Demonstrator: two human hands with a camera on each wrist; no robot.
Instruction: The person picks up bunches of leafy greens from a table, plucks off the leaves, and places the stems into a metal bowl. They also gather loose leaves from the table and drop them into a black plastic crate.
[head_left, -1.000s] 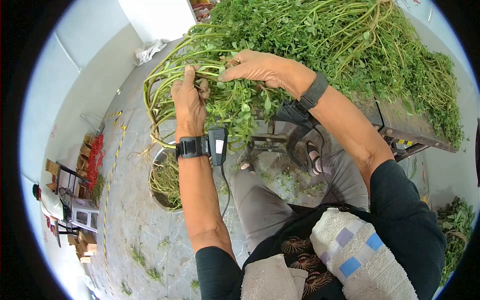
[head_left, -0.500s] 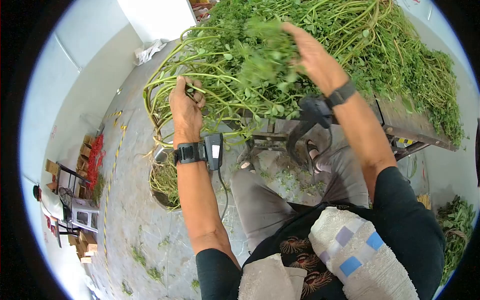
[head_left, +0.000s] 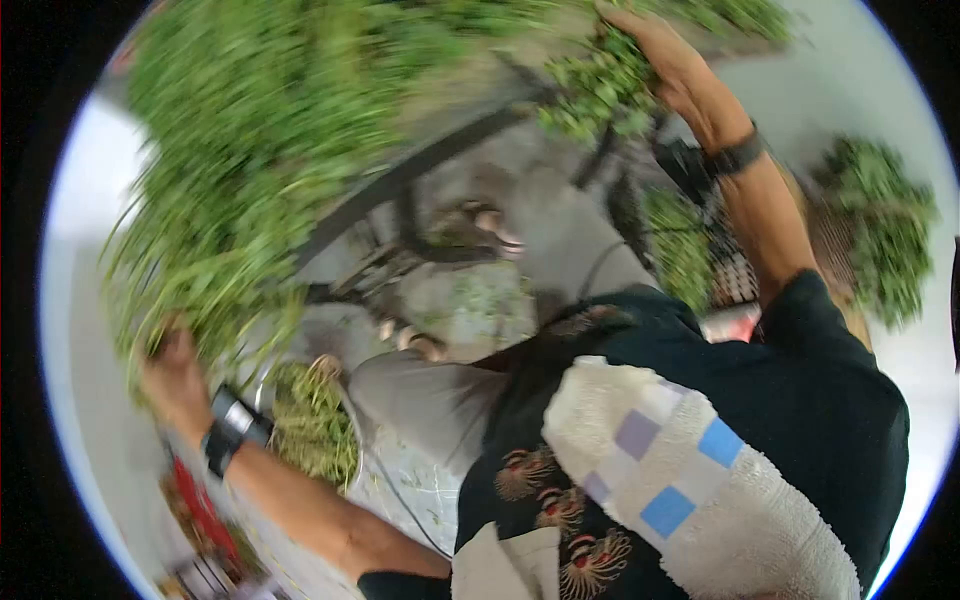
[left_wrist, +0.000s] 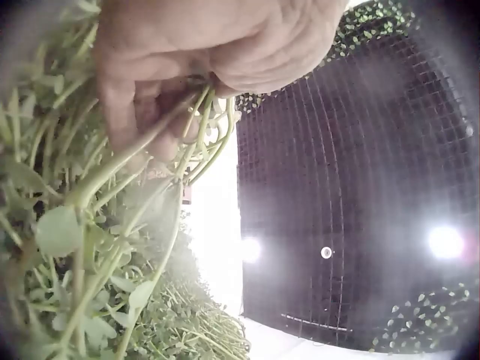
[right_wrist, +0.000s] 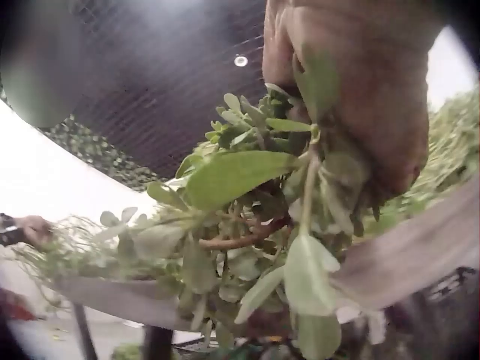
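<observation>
In the head view my left hand (head_left: pixel 175 375) is out at the lower left, at the trailing ends of a large heap of leafy purslane (head_left: pixel 260 150). The left wrist view shows its fingers curled round several thick green stems (left_wrist: pixel 172 172). My right hand (head_left: pixel 665 60) is at the upper right, past the table's front edge. It grips a small bunch of purslane tops (head_left: pixel 600 90), which hangs below the fingers. Rounded leaves and a reddish stem (right_wrist: pixel 247 236) of that bunch show up close in the right wrist view. Motion blurs the heap in the head view.
The dark-edged table (head_left: pixel 420 165) runs diagonally across the head view. A metal bucket (head_left: pixel 357 455) holding stems and roots stands by my left leg. To the right are a crate of greens (head_left: pixel 680 245) and another bundle (head_left: pixel 875 230). Something red (head_left: pixel 205 510) lies at lower left.
The view has swung to the right. My right hand has pulled away from the left with a torn-off leafy bunch and moved right. My left hand has kept hold of its stems.
</observation>
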